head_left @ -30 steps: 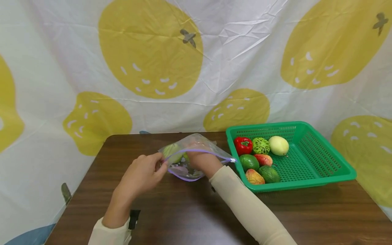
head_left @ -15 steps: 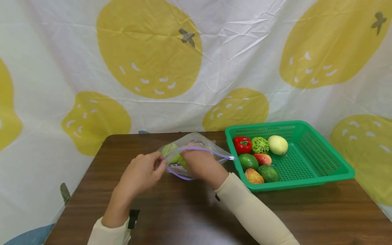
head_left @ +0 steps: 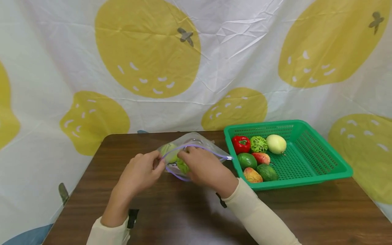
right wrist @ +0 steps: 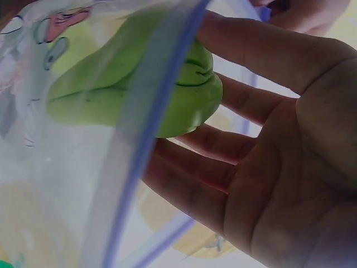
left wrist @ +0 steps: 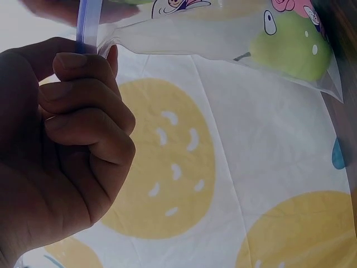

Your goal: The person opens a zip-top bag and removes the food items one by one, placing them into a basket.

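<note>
My left hand [head_left: 141,172] pinches the purple-edged rim of a clear zip bag [head_left: 196,137] at its left corner; the left wrist view shows its fingers curled at the purple zip strip [left wrist: 89,25]. At the bag's mouth, my right hand [head_left: 206,166] holds a green chayote [right wrist: 192,111] between thumb and fingers. In the right wrist view the chayote's narrow end lies behind the clear plastic, while its creased end faces the palm. Another pale green, pear-shaped piece [left wrist: 293,47] with a short stem lies deeper in the bag, partly covered by cartoon prints.
On the right stands a green plastic basket [head_left: 321,146]. Inside are a red bell pepper [head_left: 241,144], a green striped ball-shaped piece [head_left: 258,144], a pale yellow melon [head_left: 276,144] and several other fruits. A brown wooden table [head_left: 180,217] bears everything, before a fruit-print cloth [head_left: 147,112].
My right hand has drawn back from inside the bag to its mouth, bringing the chayote with it. The left hand keeps its pinch on the rim.
</note>
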The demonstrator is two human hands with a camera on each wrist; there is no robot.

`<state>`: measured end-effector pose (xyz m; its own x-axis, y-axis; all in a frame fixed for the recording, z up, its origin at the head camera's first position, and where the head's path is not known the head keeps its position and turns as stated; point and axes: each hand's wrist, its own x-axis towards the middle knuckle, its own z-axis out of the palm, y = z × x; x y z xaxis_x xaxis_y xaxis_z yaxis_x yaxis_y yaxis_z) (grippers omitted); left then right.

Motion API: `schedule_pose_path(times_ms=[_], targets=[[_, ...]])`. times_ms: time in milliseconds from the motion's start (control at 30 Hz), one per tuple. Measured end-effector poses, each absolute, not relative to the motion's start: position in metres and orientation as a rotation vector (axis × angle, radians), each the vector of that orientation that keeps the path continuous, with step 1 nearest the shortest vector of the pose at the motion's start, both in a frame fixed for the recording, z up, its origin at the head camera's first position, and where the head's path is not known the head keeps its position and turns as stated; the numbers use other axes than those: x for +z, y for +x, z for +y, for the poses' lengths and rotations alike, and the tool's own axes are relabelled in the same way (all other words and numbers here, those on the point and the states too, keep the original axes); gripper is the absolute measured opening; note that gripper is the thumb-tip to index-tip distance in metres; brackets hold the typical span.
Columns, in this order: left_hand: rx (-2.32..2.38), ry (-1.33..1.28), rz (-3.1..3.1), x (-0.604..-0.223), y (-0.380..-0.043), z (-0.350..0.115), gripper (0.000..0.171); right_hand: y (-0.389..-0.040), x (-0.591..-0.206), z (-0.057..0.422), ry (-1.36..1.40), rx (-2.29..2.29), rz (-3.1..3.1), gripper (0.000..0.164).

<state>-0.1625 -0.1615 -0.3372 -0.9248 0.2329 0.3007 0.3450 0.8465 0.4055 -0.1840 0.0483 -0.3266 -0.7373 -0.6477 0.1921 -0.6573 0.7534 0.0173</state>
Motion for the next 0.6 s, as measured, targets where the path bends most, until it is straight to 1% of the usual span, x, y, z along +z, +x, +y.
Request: schedule_pose_path(times_ms=[267, 467, 600], targets=[[-0.671, -0.442, -2.778, -0.337, -0.162, -0.162, 0.016, -0.168, -0.316, 0.056, 1.119, 0.082, -2.676, 0.049], [-0.673, -0.447, -2.774, -0.336, -0.161, -0.162, 0.016, -0.154, -0.302, 0.065, 1.171, 0.184, -2.617, 0.045], [-0.671, -0.447, -2.780, -0.336, -0.161, -0.163, 0.016, -0.149, -0.293, 0.073, 1.195, 0.239, -2.597, 0.047]])
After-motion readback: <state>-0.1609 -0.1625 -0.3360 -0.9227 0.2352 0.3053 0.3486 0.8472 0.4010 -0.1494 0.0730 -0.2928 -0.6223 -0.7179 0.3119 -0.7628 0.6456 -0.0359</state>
